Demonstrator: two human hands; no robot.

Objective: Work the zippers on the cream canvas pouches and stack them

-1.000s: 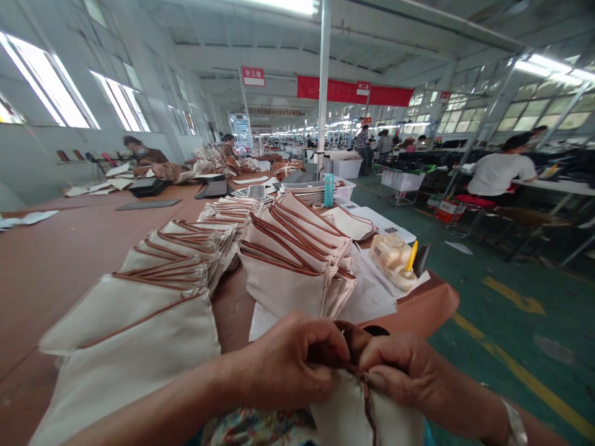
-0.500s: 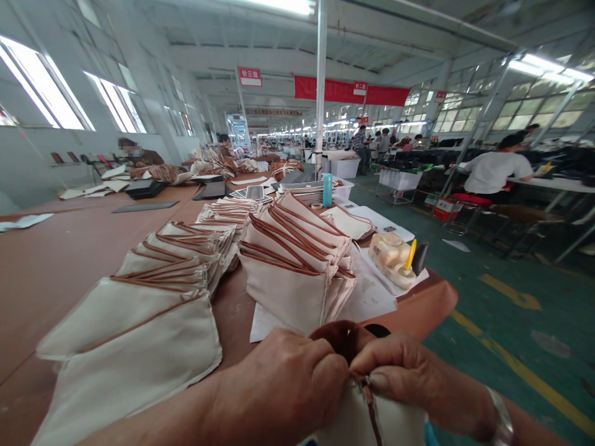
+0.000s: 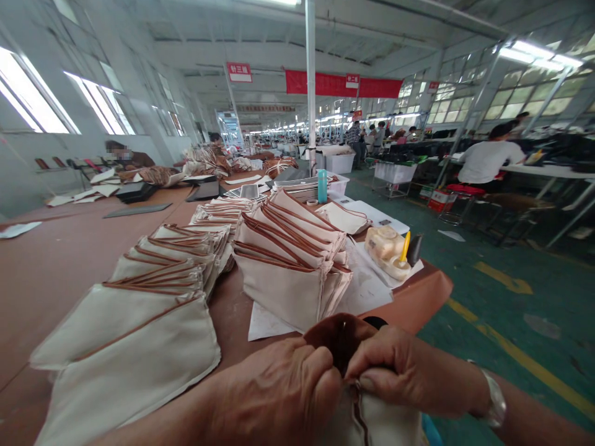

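Observation:
At the bottom centre, my left hand (image 3: 288, 390) is closed on the edge of a cream and brown fabric piece (image 3: 385, 421). My right hand (image 3: 409, 368) pinches the same edge between thumb and finger, just beside the left. A brown strip runs down the cream cloth below my fingers, and a brown inner part curves up behind them. Beyond my hands stands a stack of cream pouches with brown edging (image 3: 283, 285). A second long row of cream pouches (image 3: 149, 347) fans out to the left.
On the brown table (image 3: 69, 260) are a glue container (image 3: 383, 248) with a yellow-handled tool, a blue bottle (image 3: 322, 186) and dark flat panels (image 3: 137, 210). A person (image 3: 490, 158) in white sits at the right; another person (image 3: 130, 158) is at the far left.
The view has shifted slightly, so the table and background sit a little further left. Both hands keep hold of the fabric piece, with the left wrist turned slightly.

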